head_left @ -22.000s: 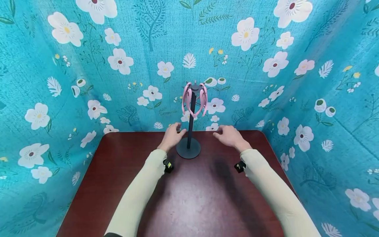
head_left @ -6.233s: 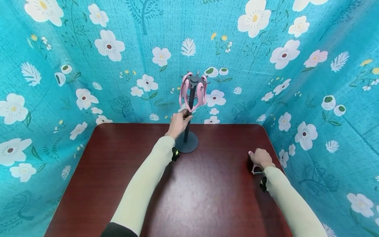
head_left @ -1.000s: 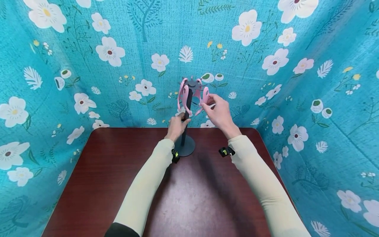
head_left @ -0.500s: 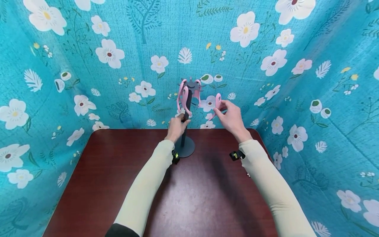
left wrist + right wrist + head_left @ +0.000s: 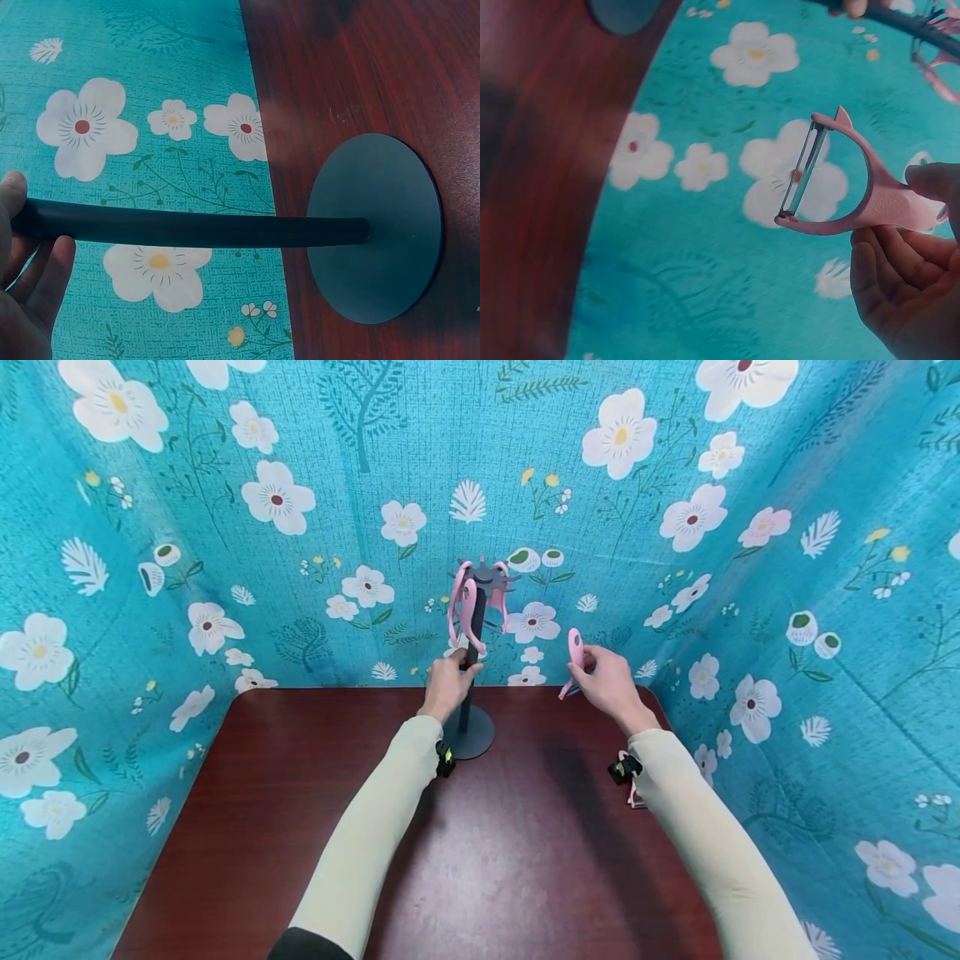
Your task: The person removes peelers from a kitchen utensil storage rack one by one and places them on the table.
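Note:
In my right hand is a pink Y-shaped peeler, pinched by its handle between thumb and fingers. Its metal blade faces away from the palm in the right wrist view. My left hand grips the dark post of an upright stand, just below its hooked top. Several more pink peelers hang from those hooks. Another pink peeler lies on the table at the right, mostly hidden under my right wrist and sleeve.
The stand's round base rests on a dark red wooden table near its back edge. A blue floral curtain rises behind and along both sides.
My right hand has drawn the peeler away from the stand's hooks, moving right and down with it. My left hand keeps its hold on the post.

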Demonstrator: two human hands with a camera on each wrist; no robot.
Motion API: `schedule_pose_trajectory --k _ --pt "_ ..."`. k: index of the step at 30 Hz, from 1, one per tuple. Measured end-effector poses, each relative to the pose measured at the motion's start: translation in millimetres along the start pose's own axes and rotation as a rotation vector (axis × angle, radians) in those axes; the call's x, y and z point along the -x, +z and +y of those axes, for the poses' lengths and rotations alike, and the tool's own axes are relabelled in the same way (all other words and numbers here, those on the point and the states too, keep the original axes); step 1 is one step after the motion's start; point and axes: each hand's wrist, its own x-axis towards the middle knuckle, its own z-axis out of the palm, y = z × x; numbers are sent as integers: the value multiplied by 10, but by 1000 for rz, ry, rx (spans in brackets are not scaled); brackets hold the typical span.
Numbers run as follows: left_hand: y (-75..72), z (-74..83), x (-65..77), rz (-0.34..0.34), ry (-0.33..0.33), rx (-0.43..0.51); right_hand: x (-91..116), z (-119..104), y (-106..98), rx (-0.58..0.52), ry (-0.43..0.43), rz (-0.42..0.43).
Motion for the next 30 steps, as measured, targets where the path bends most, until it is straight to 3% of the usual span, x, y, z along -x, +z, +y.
schedule_pose_trajectory --k 11,30 --pt "19 -10 8 0 -16 -3 90 452 64 50 42 -50" --pt "19 -12 4 -4 -7 12 215 773 99 45 139 -153"
